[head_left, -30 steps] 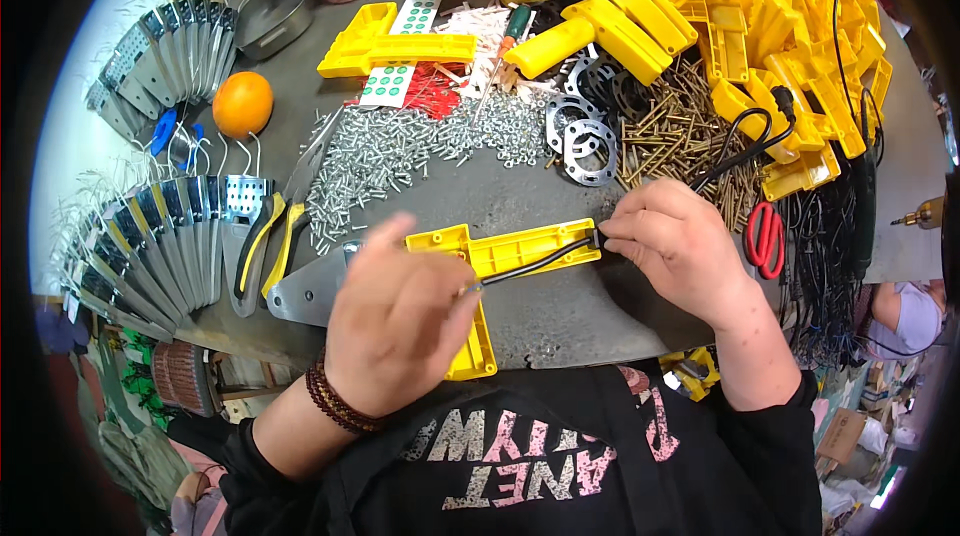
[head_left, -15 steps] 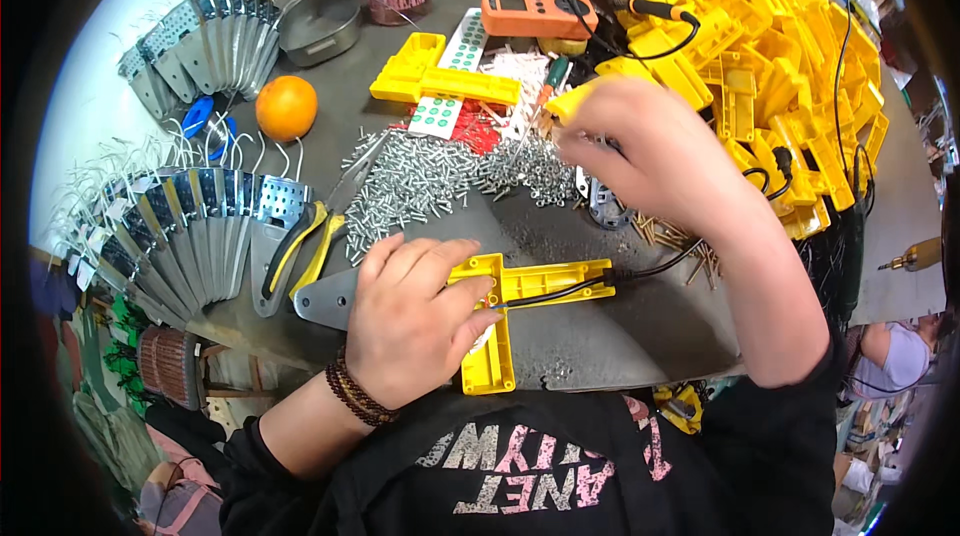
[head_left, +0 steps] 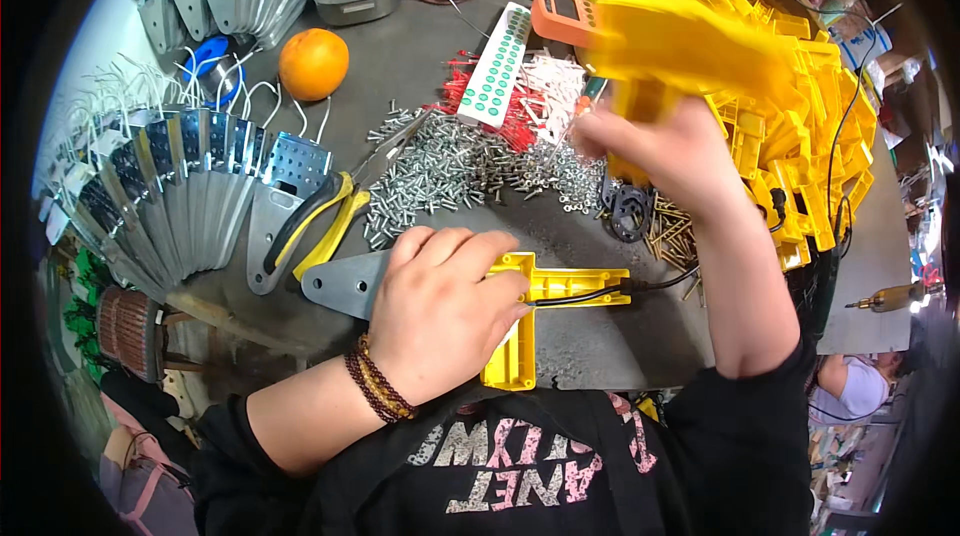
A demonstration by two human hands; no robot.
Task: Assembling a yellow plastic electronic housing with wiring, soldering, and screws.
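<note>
My left hand (head_left: 440, 311) presses down over a grey metal plate (head_left: 338, 282) with holes, its fingers closed on the edge of a yellow T-shaped plastic housing half (head_left: 514, 361). That half lies with its ribbed inside facing up. A black cable (head_left: 575, 298) runs out through its narrow arm to the right. What sits under my fingers is hidden. Raised over the right of the table, my right hand (head_left: 685, 151) grips a second yellow plastic housing half (head_left: 700, 46), smeared by motion.
Loose screws (head_left: 425, 176) and small nuts (head_left: 575, 181) lie beyond my left hand, near a sticker strip (head_left: 497, 66). Yellow-handled pliers (head_left: 325, 226), fanned metal plates (head_left: 170, 206) and an orange (head_left: 313, 64) are left. A yellow housing pile (head_left: 800, 146) and orange meter (head_left: 560, 16) stand right.
My right hand has taken the yellow housing half that lay across the sticker strip and lifted it to the right. The view has shifted; my left hand stays on the plate and lower housing.
</note>
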